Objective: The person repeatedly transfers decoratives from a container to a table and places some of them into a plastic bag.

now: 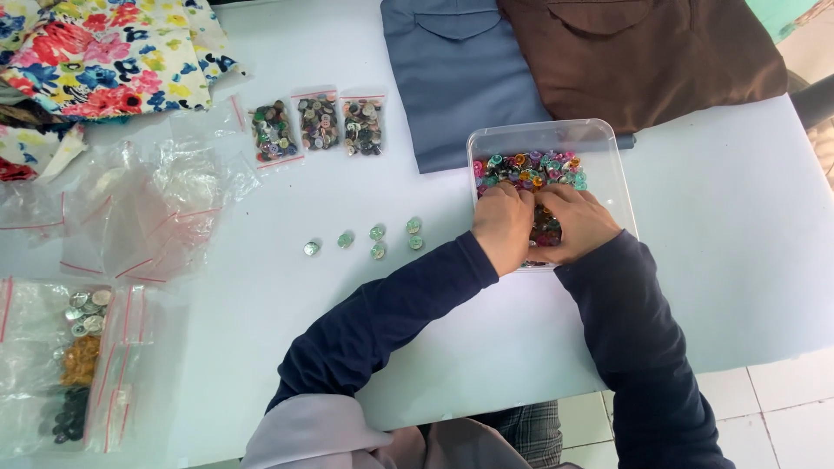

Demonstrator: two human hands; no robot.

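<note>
A clear plastic tray on the white table is filled with many small coloured buttons. Both hands are inside the tray, fingers bent down into the button pile. My left hand sits at the tray's near left side, my right hand beside it, their fingertips close together over the buttons. Whether either hand pinches a button is hidden by the fingers. To the left of the tray several greenish buttons lie loose in a rough row on the table.
Three small bags of mixed buttons lie at the back. Empty clear bags and bags of sorted buttons are at the left. Floral fabric, blue cloth and brown cloth lie along the far edge.
</note>
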